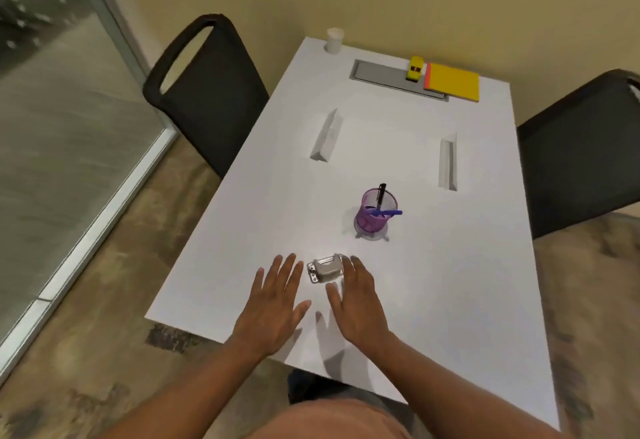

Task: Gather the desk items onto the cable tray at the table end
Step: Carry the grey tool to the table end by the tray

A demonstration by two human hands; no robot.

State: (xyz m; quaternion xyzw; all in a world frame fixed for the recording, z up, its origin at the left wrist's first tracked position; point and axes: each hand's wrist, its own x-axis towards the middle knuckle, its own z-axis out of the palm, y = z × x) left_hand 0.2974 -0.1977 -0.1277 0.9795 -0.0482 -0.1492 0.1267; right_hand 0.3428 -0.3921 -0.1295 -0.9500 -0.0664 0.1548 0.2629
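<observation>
A small grey and silver hole punch [326, 269] lies on the white table [450, 300] near its front edge. My left hand [275, 303] is spread flat just left of it, fingers apart, holding nothing. My right hand [360, 303] is open on its right side, fingertips beside or touching it. Beyond stands a purple mesh pen cup [375, 212] with a black pen and a blue pen. At the far end is the grey cable tray [381, 75], with a yellow toy car [415, 69] on it and a yellow notepad [453, 82] overlapping its right end.
A white paper cup [334, 40] stands at the table's far left corner. Two slanted recesses, left [326, 137] and right [448, 163], are set in the tabletop's middle. Black chairs stand at the left [204, 92] and right [581, 151]. A glass wall runs along the left.
</observation>
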